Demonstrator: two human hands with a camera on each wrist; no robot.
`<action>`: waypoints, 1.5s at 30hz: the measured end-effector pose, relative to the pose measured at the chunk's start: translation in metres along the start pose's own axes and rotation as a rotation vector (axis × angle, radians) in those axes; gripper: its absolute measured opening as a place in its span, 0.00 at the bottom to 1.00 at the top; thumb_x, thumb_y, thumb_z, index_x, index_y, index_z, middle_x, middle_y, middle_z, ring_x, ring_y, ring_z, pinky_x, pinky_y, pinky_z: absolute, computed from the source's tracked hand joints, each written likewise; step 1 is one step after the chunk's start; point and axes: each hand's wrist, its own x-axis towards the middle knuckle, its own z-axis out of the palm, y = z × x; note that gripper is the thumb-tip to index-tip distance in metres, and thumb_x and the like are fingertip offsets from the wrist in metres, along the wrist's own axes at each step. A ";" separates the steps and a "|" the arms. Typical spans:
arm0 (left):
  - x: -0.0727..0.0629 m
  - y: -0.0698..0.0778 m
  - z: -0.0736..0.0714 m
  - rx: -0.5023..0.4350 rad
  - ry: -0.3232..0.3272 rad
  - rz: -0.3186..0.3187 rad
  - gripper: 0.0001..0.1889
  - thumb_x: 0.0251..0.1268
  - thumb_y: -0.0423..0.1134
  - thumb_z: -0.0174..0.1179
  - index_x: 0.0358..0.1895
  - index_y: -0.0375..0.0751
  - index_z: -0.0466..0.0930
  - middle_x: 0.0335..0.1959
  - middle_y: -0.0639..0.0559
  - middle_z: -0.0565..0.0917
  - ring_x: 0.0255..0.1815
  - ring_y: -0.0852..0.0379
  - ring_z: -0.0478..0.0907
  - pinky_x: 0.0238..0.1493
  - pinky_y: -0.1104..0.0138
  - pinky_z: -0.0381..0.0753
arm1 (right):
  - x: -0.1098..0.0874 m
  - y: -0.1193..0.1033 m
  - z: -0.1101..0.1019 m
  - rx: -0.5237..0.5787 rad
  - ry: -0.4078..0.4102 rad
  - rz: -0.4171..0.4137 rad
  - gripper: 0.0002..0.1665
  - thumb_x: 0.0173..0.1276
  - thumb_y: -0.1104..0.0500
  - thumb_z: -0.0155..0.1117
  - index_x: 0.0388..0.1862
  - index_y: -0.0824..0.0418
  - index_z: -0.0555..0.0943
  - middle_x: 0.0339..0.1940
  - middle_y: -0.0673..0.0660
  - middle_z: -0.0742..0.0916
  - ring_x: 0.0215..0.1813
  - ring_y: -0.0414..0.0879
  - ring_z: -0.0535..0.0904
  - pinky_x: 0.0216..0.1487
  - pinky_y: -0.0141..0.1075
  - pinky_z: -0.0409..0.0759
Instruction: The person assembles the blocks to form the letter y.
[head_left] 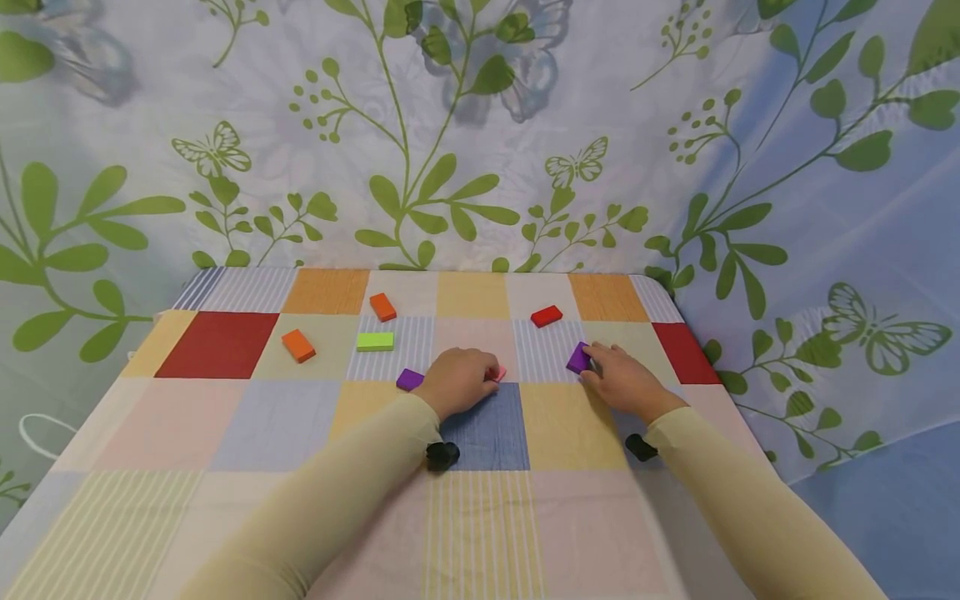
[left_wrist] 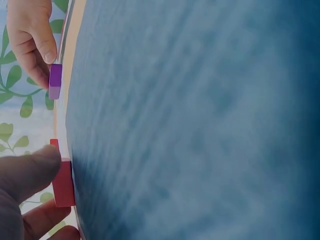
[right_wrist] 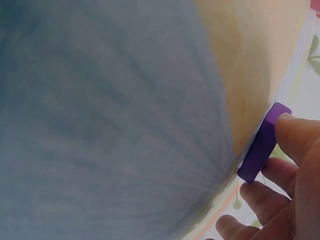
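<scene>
My left hand [head_left: 459, 382] pinches a pink block [head_left: 498, 374] near the middle of the table, mostly hidden by the fingers in the head view. In the left wrist view, the thumb lies over the top of that pink block [left_wrist: 63, 185], fingers below. To the right, my right hand [head_left: 628, 383] holds a purple block [head_left: 579, 358] between thumb and fingers, its long side slanting. The right wrist view shows the same purple block [right_wrist: 265, 142] standing at the cloth. Just left of my left wrist lies a second purple block [head_left: 409, 380].
Two orange blocks [head_left: 298, 346] and a lime-green block [head_left: 375, 342] lie at the left. A red block [head_left: 547, 316] lies farther back on the right. A patchwork cloth [head_left: 480, 508] covers the table, with a leaf-printed curtain [head_left: 450, 125] behind.
</scene>
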 end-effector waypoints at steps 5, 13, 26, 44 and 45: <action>0.001 0.002 0.001 0.021 0.030 -0.008 0.06 0.73 0.47 0.66 0.41 0.51 0.88 0.34 0.58 0.89 0.35 0.56 0.81 0.52 0.58 0.80 | 0.000 -0.001 -0.001 0.008 -0.003 -0.002 0.38 0.82 0.52 0.57 0.83 0.66 0.62 0.84 0.73 0.62 0.82 0.78 0.54 0.80 0.67 0.57; 0.002 0.003 0.002 0.044 0.068 -0.017 0.08 0.74 0.48 0.65 0.41 0.51 0.89 0.32 0.58 0.89 0.33 0.56 0.82 0.49 0.59 0.80 | 0.000 -0.001 0.000 0.026 -0.018 0.025 0.39 0.82 0.51 0.57 0.84 0.64 0.60 0.85 0.71 0.61 0.84 0.76 0.52 0.81 0.66 0.57; 0.002 0.009 0.001 0.052 0.072 -0.052 0.08 0.74 0.47 0.65 0.43 0.49 0.89 0.33 0.56 0.89 0.33 0.56 0.80 0.48 0.60 0.80 | 0.001 0.003 0.003 0.035 -0.011 0.016 0.39 0.82 0.52 0.57 0.84 0.64 0.60 0.84 0.71 0.62 0.83 0.76 0.54 0.80 0.67 0.59; 0.002 -0.017 -0.016 -0.034 0.136 -0.191 0.10 0.73 0.46 0.67 0.46 0.45 0.89 0.33 0.53 0.89 0.33 0.52 0.79 0.48 0.57 0.83 | -0.001 0.002 0.000 0.031 0.000 -0.002 0.39 0.82 0.52 0.57 0.84 0.66 0.60 0.84 0.72 0.63 0.82 0.76 0.57 0.79 0.66 0.61; 0.001 -0.019 -0.016 -0.037 0.134 -0.200 0.10 0.72 0.46 0.68 0.46 0.45 0.89 0.32 0.53 0.88 0.33 0.51 0.79 0.48 0.57 0.83 | -0.001 0.002 0.000 0.030 0.000 -0.002 0.39 0.82 0.52 0.57 0.84 0.66 0.60 0.84 0.72 0.63 0.82 0.76 0.57 0.79 0.66 0.61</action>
